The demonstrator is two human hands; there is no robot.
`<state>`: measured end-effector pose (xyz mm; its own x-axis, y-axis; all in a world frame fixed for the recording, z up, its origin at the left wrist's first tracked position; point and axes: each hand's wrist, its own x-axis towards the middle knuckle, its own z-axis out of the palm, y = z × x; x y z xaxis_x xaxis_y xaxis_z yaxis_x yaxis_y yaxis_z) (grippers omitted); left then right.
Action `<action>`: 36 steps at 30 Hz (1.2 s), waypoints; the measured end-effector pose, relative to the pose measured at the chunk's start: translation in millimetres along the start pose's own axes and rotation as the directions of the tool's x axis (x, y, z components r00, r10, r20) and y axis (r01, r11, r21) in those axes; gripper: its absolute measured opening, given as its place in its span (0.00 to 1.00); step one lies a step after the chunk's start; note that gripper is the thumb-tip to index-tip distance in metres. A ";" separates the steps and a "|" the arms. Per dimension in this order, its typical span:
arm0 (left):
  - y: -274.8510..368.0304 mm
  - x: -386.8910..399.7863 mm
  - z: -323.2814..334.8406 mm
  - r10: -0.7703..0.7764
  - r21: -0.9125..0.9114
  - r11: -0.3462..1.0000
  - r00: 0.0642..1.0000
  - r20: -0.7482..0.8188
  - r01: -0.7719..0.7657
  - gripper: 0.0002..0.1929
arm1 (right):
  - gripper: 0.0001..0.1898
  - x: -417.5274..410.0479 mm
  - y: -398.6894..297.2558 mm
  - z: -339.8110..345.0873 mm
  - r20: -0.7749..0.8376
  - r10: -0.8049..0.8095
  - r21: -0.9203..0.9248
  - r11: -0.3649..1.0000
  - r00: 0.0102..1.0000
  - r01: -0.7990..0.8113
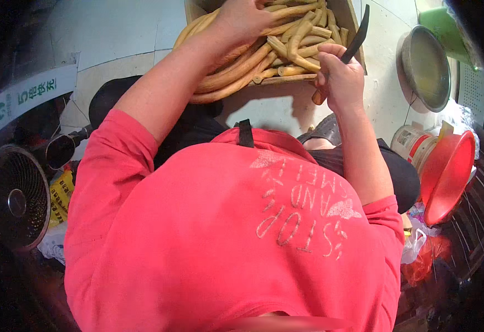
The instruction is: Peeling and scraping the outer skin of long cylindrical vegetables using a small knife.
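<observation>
My right hand (343,81) grips a curved knife (356,41) with a dark blade and a wooden handle. Its blade points up and away, over the right edge of a shallow tan box (285,79). Long, thick, yellowish-brown stalks (233,70) fill this box, and some bend over its left side. On the right lie shorter pieces (298,39) with blunt, cut-looking ends. My left hand (246,18) rests over the stalks at the far side. Its fingers are partly hidden at the picture's top edge, so whether it grips a stalk is unclear.
To the right, a metal basin (427,68) holds cloudy liquid. Nearer stand a white bucket (412,145) and a red plastic basin (449,178), with plastic bags (427,253) below. A round fan (17,199) and a white printed panel (32,97) are on the left.
</observation>
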<state>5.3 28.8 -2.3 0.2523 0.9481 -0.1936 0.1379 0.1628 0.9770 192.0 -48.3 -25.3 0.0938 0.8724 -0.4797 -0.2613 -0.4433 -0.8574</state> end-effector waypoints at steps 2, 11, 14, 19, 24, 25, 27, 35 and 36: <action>-27.3 11.8 -31.7 0.039 0.450 0.892 0.999 0.021 -0.044 0.24 | 0.07 -1.9 0.4 1.3 0.019 -0.010 -0.019 1.000 1.000 0.011; -34.1 -3.8 -31.6 -0.307 0.922 0.387 0.946 0.103 0.026 0.17 | 0.11 -12.0 3.3 7.2 0.068 0.018 -0.286 0.958 0.998 0.002; -4.8 1.6 -36.1 -0.254 0.903 0.429 0.960 0.117 0.003 0.19 | 0.10 -10.8 4.4 6.2 0.081 0.019 -0.338 0.941 0.997 0.010; 66.4 -14.9 -40.6 -0.067 0.892 0.449 0.993 0.099 -0.059 0.16 | 0.08 -11.3 6.5 8.0 0.089 -0.021 -0.351 0.935 0.996 0.051; 85.2 -21.2 -44.0 -0.180 0.800 0.588 0.983 -0.014 0.119 0.15 | 0.08 -12.2 6.9 13.1 0.131 -0.016 -0.375 0.925 0.991 0.064; 77.1 -16.4 -50.8 -0.160 0.868 0.484 0.986 -0.039 0.112 0.15 | 0.08 -12.1 6.0 14.7 0.133 -0.011 -0.383 0.922 0.991 0.062; 70.3 -13.3 -59.6 -0.135 0.922 0.372 0.989 -0.062 0.108 0.16 | 0.08 -13.0 5.2 16.3 0.135 -0.010 -0.381 0.923 0.991 0.061; 91.8 -26.1 -55.8 0.023 0.456 0.885 0.968 -0.249 0.096 0.16 | 0.08 -12.9 4.1 15.1 0.164 -0.117 -0.386 0.906 0.979 0.173; 88.1 -26.0 -54.2 0.031 0.454 0.887 0.969 -0.246 0.087 0.16 | 0.09 -15.6 -1.9 16.3 0.153 -0.069 -0.299 0.948 0.986 0.112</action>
<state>-41.0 33.3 93.7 0.0134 0.9907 -0.1351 0.5788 0.1025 0.8090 175.4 -57.8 -13.1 -0.0361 0.9220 -0.3856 0.0499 -0.3837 -0.9221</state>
